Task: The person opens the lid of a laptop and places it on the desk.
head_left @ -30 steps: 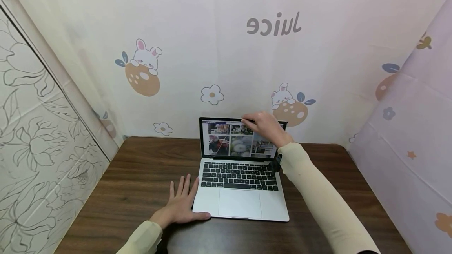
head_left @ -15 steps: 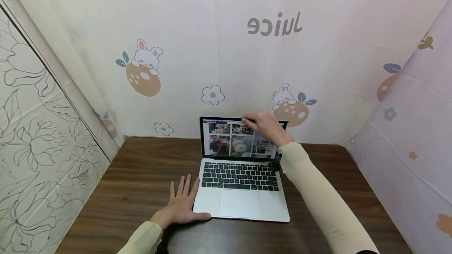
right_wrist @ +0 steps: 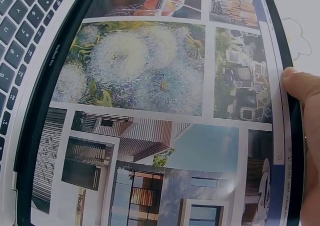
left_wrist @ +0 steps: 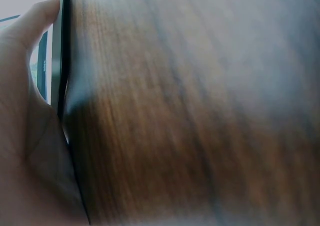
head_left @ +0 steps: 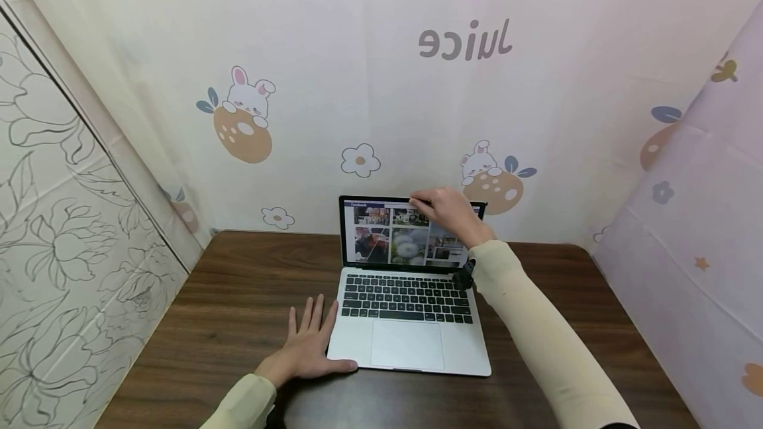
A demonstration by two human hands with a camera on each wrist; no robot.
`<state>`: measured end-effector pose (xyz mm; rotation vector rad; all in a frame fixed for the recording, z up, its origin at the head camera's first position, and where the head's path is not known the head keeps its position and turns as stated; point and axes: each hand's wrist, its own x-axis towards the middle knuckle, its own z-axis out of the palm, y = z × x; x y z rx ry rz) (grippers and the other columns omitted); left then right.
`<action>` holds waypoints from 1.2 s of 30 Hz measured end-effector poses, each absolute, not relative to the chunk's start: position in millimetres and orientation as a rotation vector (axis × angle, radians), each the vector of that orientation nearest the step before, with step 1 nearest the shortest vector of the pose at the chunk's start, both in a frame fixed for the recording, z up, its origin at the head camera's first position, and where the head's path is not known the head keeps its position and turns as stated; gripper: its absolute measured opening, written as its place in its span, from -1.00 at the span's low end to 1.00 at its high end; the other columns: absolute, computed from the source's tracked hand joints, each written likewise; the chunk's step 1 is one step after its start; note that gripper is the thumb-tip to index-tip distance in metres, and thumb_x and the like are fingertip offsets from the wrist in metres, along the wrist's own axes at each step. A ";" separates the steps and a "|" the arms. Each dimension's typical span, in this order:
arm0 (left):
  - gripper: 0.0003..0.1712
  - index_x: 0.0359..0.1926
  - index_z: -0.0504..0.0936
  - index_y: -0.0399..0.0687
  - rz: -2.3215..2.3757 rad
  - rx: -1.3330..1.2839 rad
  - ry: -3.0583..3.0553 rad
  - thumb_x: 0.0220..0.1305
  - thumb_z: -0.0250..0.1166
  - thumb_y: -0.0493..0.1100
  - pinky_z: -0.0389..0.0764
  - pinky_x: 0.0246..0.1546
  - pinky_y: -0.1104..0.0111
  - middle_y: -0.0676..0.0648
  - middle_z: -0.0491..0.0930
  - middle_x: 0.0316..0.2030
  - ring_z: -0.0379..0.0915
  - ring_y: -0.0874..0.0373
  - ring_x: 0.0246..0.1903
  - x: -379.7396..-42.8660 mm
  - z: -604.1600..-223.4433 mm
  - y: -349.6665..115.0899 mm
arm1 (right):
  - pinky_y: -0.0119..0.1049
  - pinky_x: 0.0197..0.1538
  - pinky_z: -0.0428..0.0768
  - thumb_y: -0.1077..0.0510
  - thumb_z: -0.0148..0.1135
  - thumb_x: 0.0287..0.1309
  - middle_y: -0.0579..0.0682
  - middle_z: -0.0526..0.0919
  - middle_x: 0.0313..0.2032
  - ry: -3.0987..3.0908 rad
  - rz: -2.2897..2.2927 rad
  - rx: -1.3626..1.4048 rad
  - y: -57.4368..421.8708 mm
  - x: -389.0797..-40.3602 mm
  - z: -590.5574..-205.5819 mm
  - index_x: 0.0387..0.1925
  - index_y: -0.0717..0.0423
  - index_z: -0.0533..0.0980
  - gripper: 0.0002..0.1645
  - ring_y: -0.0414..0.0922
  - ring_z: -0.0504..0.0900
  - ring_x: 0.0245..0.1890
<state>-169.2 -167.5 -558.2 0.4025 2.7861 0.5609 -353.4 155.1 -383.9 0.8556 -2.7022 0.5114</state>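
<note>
An opened laptop [head_left: 407,345] with a silver body and black keys lies on the wooden table, its lit screen [head_left: 369,243] tilted up and showing a page of pictures. My right hand [head_left: 450,212] pinches the top edge of that screen, thumb on the display side; its other fingers are mostly hidden behind the lid in the right wrist view. At the laptop's front left corner, my left hand [head_left: 305,353] rests on the table with fingers spread and straight. Its thumb lies along the front edge of the laptop, as the left wrist view also shows from close by.
Dark wood grain covers the table [head_left: 238,283]. Close behind the table's back edge hangs a pale curtain [head_left: 310,85] printed with rabbits and flowers. A panel with line-drawn flowers [head_left: 65,237] stands at the left, and more curtain hangs at the right.
</note>
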 end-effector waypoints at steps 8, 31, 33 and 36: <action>0.54 0.68 -0.16 0.01 0.562 0.414 2.804 -0.08 0.20 0.77 -0.51 0.43 -0.39 -0.33 -0.32 0.64 -0.49 -0.32 0.62 -168.7 -559.5 -167.3 | 0.05 0.02 0.71 -0.07 0.14 0.52 0.11 0.77 0.06 -2.699 0.503 0.837 153.9 -354.3 -384.4 0.19 0.07 0.66 -0.56 0.07 0.79 -0.05; 0.55 0.68 -0.19 0.03 0.593 0.429 2.818 -0.09 0.19 0.78 -0.57 0.42 -0.38 -0.34 -0.32 0.64 -0.51 -0.32 0.62 -167.5 -563.2 -169.0 | 0.02 -0.07 0.73 -0.04 0.13 0.53 0.13 0.75 0.09 -2.708 0.480 0.724 147.3 -361.7 -392.5 0.22 0.09 0.64 -0.56 0.07 0.79 -0.09; 0.55 0.68 -0.19 0.03 0.595 0.429 2.817 -0.09 0.19 0.78 -0.57 0.42 -0.38 -0.34 -0.33 0.64 -0.51 -0.32 0.62 -167.2 -563.1 -169.2 | 0.02 -0.07 0.72 -0.03 0.14 0.53 0.14 0.76 0.07 -2.708 0.476 0.718 146.6 -362.3 -392.7 0.21 0.09 0.65 -0.57 0.06 0.80 -0.11; 0.54 0.68 -0.19 0.01 0.605 0.434 2.811 -0.07 0.19 0.77 -0.57 0.42 -0.39 -0.35 -0.33 0.63 -0.51 -0.34 0.61 -166.9 -561.9 -169.0 | 0.02 -0.05 0.72 -0.02 0.14 0.52 0.14 0.77 0.06 -2.716 0.474 0.706 145.7 -363.2 -392.8 0.20 0.09 0.65 -0.58 0.06 0.80 -0.12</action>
